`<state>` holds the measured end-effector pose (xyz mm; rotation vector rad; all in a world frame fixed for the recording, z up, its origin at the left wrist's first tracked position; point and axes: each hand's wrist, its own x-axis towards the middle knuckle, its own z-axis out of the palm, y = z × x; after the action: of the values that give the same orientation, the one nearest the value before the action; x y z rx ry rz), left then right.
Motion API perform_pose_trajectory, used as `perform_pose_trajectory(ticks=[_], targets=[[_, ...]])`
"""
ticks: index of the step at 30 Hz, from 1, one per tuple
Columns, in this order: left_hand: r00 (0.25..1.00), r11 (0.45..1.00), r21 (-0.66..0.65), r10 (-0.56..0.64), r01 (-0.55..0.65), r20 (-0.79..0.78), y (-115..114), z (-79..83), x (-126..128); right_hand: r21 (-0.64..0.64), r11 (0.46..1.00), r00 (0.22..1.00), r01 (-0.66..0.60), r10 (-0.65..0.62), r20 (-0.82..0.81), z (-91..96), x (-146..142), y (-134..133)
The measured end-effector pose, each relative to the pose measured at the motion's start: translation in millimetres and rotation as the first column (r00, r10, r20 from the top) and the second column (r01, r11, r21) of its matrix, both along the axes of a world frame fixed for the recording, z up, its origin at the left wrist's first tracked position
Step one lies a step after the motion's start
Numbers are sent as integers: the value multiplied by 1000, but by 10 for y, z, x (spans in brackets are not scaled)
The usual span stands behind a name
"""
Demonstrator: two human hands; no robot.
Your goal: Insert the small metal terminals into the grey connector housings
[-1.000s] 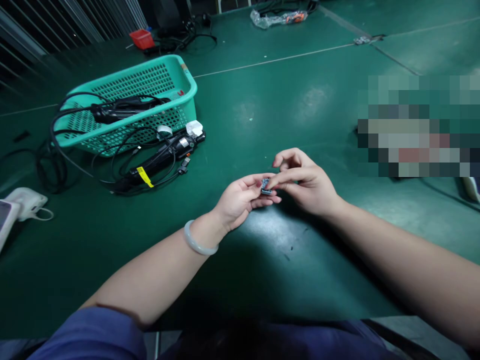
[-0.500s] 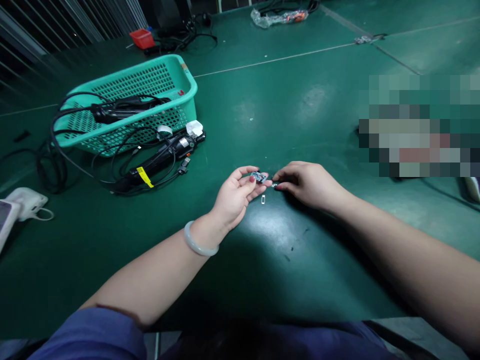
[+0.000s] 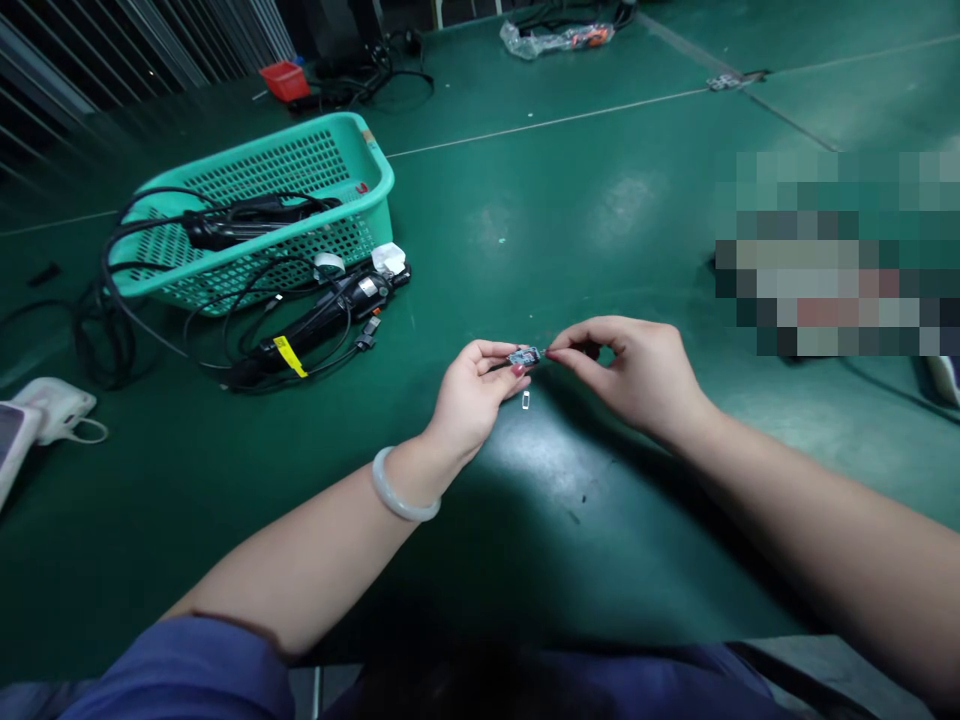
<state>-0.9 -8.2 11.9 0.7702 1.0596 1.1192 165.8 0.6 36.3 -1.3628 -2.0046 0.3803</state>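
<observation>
Head view: nearest, a dark blue sleeve at lower left, then the left forearm with a pale bangle at the wrist, both arms over the green desk.

Small white frame lies flat on the desk, just below the fingertips.

Left hand: grip is on a small circuit board, thumb against the near side, fingers behind. Board is up off the desk, between the two hands.

Right hand: thumb and index tips together in a pinch at the board's right end; other fingers curled. Too small to tell what, if anything, sits between those tips, or whether they touch the board.

Far left: white device with a short cable loop, partly cut by the edge of view.

Beyond the left hand: black handheld tool with a yellow tag, cables around it, a USB plug beside it, crumpled white piece at its far end.

Right behind that, turquoise basket, another black tool inside, cables draped over the left end.

Further back: metal fitting on the desk seam at right, red tray near black cables, clear plastic bag with something orange in it.
</observation>
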Motion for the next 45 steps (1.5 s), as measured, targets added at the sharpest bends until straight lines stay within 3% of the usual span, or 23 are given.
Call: perform_pose_trajectory(ticks=[6,19,25,27,32,41,45], targets=[[999,997,60,-53,54,-11,-22,-36,-1,174,979,992,-110,96,86,2,-61,-55],[997,994,81,-75,77,-22,-26,-45,4,64,992,991,-105,99,90,20,-54,-52],[999,997,64,-37,37,2,-3,-45,-6,122,992,999,-19,15,32,32,-18,-52],[1000,998,57,7,-9,24,9,-44,-11,58,998,998,-19,15,65,8,-19,-49],[992,993,59,95,-100,80,24,-49,-22,-191,971,964,-147,184,194,-134,-94,-75],[992,993,60,93,-98,81,27,-66,-23,-156,963,943,-222,252,218,-234,-99,-23],[993,993,55,97,-101,70,30,-64,-19,-155,979,957,-131,165,238,-204,-6,39]])
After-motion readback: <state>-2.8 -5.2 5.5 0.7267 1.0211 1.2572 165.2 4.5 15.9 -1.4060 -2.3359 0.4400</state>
